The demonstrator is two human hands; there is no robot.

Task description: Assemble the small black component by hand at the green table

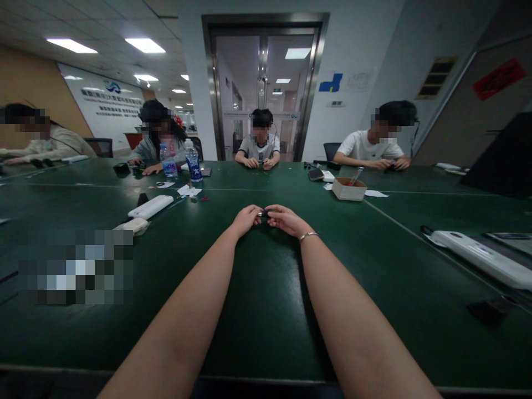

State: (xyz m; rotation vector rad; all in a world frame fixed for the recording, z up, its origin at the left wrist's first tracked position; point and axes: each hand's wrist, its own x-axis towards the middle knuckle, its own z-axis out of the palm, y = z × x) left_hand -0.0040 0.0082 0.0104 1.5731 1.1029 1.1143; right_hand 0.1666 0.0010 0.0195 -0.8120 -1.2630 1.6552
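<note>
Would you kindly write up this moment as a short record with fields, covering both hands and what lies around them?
left hand: pinches one end of a small dark object
right hand: pinches the other end; bracelet on the wrist
surface: green table
nearby: cardboard box, bottle, white device
others: a person seated opposite, more along the far edge
</note>
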